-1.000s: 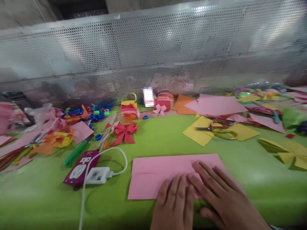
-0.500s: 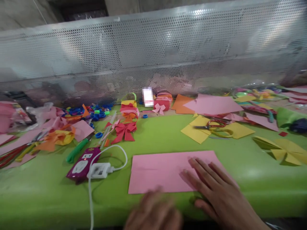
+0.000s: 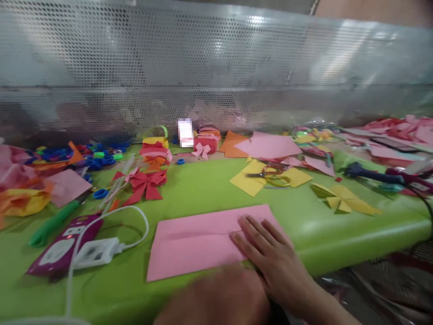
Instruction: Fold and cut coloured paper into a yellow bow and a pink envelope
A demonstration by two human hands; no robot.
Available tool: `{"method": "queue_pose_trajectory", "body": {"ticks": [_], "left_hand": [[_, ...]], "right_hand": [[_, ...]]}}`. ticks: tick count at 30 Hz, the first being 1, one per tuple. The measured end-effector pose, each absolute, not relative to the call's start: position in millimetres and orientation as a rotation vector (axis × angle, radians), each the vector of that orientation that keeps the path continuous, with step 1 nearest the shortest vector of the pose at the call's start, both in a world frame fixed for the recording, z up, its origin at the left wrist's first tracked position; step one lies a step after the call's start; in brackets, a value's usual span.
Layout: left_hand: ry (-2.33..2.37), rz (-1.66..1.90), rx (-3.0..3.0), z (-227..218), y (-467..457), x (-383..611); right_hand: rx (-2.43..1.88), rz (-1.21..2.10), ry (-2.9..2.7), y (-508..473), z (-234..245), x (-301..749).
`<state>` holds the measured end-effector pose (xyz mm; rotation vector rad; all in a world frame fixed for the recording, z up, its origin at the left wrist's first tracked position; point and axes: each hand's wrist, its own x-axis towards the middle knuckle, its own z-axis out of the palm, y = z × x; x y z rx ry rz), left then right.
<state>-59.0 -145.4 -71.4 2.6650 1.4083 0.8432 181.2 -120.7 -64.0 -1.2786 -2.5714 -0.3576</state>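
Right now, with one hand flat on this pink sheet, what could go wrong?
The right hand pins only the right end of the pink sheet; the free left end could swivel and skew the fold line.
The blurred left hand is near the sheet's front edge and might nudge it.
The white cable loops close to the sheet's left corner and could snag.

1. Found left hand blurred, cropped by bottom edge; fingers not discernible.
2. Found near right corner of pink paper covered by right hand.
3. Found label pixelated, unreadable.
4. Found white cable cut at bottom edge.
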Motion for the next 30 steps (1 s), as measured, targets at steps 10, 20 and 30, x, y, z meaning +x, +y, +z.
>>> {"method": "queue_pose_trajectory", "body": {"ticks": [10, 20, 30], "left_hand": [[1.412, 0.711, 3.331, -70, -113, -61], [1.408, 0.703, 3.377, -62, -116, -58], [1.108, 0.902, 3.419, -32, -114, -97]], "right_hand": [[-1.109, -0.365, -2.610, -126, -53, 159], [-1.491, -0.713, -2.378, -149, -64, 259], [-1.029, -0.078, -2.470, -124, -51, 232]]}}
